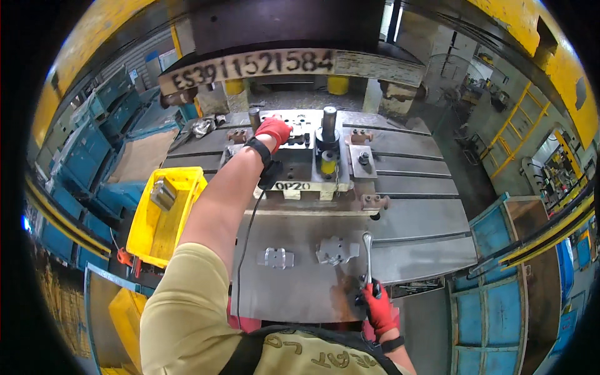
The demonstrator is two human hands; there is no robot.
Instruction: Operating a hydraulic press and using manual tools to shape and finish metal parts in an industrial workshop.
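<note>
Closest to the lens, my pale yellow sleeve fills the lower left, with a dark strap crossing my chest.

From it my left arm stretches forward, and my left hand, in a red glove, rests on top of the press die. Its fingers are curled downward onto the die's upper face; whether they grip anything I cannot tell. Just right of those fingers stands a dark guide post, and below that a yellow spring.

My right hand, also in a red glove, is closed tight around the handle of a metal pick-up tool. The shaft runs forward from my fingers, and its tip sits just beside a flat stamped metal part on the steel bed. A second stamped part lies to the left of that one, well apart from both hands.

Far left of my left forearm sits a yellow bin holding a small metal block.
</note>
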